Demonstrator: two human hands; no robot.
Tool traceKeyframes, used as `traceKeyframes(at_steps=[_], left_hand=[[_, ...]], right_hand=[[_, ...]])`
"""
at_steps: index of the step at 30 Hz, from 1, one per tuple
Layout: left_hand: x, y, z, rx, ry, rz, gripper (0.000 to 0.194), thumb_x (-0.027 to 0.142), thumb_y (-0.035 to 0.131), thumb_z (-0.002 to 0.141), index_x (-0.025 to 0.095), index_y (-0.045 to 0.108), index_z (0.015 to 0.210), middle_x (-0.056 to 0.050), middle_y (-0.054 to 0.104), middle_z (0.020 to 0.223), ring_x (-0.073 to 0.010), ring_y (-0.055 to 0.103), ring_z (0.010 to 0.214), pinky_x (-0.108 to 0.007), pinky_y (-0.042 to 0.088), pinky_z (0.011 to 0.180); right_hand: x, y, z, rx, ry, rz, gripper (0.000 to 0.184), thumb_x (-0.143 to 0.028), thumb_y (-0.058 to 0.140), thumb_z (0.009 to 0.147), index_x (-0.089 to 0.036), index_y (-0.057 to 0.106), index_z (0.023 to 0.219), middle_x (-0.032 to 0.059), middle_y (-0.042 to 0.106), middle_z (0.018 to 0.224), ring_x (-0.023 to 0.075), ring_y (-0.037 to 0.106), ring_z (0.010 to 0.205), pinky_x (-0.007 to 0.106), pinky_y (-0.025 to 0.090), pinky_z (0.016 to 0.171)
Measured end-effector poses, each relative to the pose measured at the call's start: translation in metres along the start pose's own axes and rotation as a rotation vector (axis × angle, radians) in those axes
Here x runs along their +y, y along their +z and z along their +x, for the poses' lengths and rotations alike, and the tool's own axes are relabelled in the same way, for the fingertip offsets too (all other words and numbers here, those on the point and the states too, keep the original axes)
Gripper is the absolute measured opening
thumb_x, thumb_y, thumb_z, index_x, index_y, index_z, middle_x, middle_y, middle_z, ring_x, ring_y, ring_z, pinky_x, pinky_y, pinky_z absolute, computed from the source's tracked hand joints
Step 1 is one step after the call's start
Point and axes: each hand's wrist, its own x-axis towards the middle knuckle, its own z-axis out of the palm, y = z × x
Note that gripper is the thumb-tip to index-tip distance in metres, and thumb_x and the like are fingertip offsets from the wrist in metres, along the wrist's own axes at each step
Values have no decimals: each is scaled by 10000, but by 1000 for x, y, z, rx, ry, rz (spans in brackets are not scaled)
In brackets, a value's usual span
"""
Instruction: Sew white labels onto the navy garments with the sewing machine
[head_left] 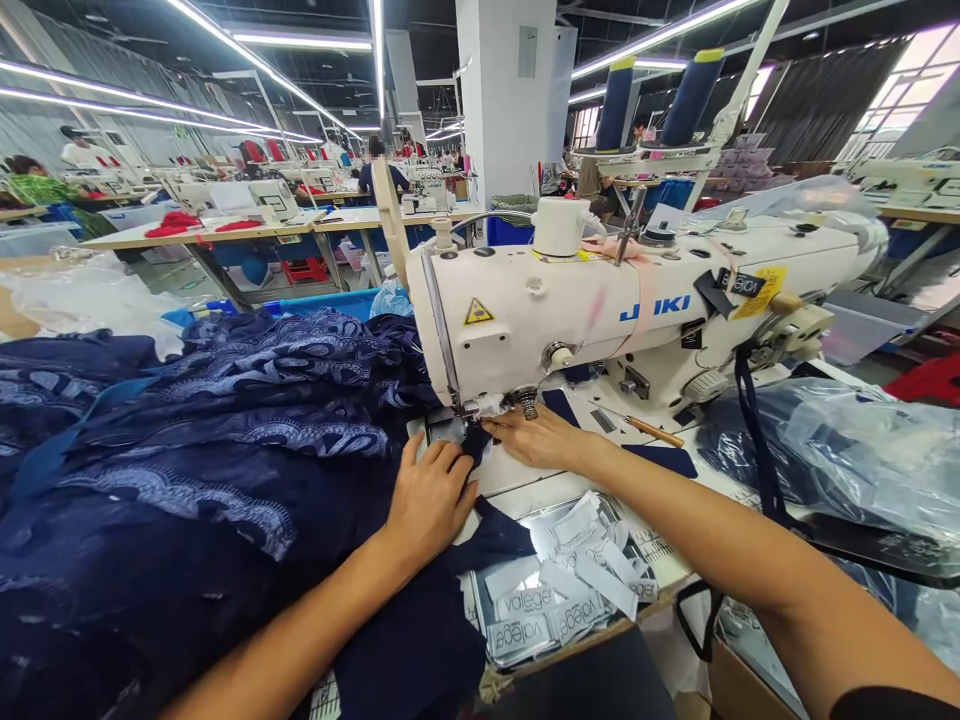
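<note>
Navy fabric point(495, 535) runs under the needle area of a white JUKI sewing machine point(525, 300). My left hand point(431, 495) rests on this cloth just left of the needle, fingers bent and a little apart, pressing from above. Close to the presser foot, my right hand point(540, 435) lies low on the machine bed with its fingertips drawn together at the fabric's edge. The needle tip and the exact pinch are hidden by the machine head. Patterned navy lace cloth point(247, 390) is heaped at the left.
A metal tray point(499, 650) of "valege" labels sits at the table's front edge. A wooden-handled awl point(654, 431) and navy pieces point(660, 460) lie right of my hand. Plastic-wrapped goods point(847, 450) stand at the right. Thread cones point(690, 100) rise behind; other people work at tables beyond.
</note>
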Motion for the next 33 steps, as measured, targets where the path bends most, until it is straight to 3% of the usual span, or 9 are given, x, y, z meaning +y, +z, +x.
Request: traceKeyframes(at_steps=[5,10,16,22,28,33], left_hand=[[-27,-2,0,-20,-46,59,260,60,356,762,167,592,782,-67,656,790,-222,586,827,-484,320,904],[-43,3,11,-15,-213,-85,242,78,391,696,178,582,806,-52,656,813,-201,591,819,-451,348,878],[-29,8,13,60,33,-8,174,211,485,757,190,616,869,-54,639,829,-227,550,867,-476,292,895],[-24,14,13,104,204,112,202,133,442,815,182,616,722,-21,606,680,-177,530,731,-411,331,798],[-26,18,15,76,281,83,218,132,433,834,174,595,694,-11,576,644,-152,502,680,-346,347,721],[-28,20,18,22,314,22,232,132,408,840,158,595,706,-19,574,654,-144,492,663,-299,364,640]], right_hand=[[-12,-9,-6,-20,49,94,348,-333,461,828,-108,575,1069,125,570,1036,232,530,879,391,386,800],[-29,-7,-6,-1,126,129,380,-369,451,845,-121,525,1124,116,527,1023,243,466,963,385,381,793],[-37,-6,-2,23,165,54,344,-319,449,850,-103,530,1106,120,539,982,257,448,947,426,362,797],[-26,0,-3,58,133,201,282,-243,454,841,-116,569,1065,111,555,947,227,494,889,407,394,787],[-1,18,-8,206,92,593,204,-159,471,825,-168,634,948,62,589,962,150,536,923,309,428,833],[-3,12,-9,207,17,516,211,-177,444,848,-160,636,934,70,591,946,148,543,889,299,442,811]])
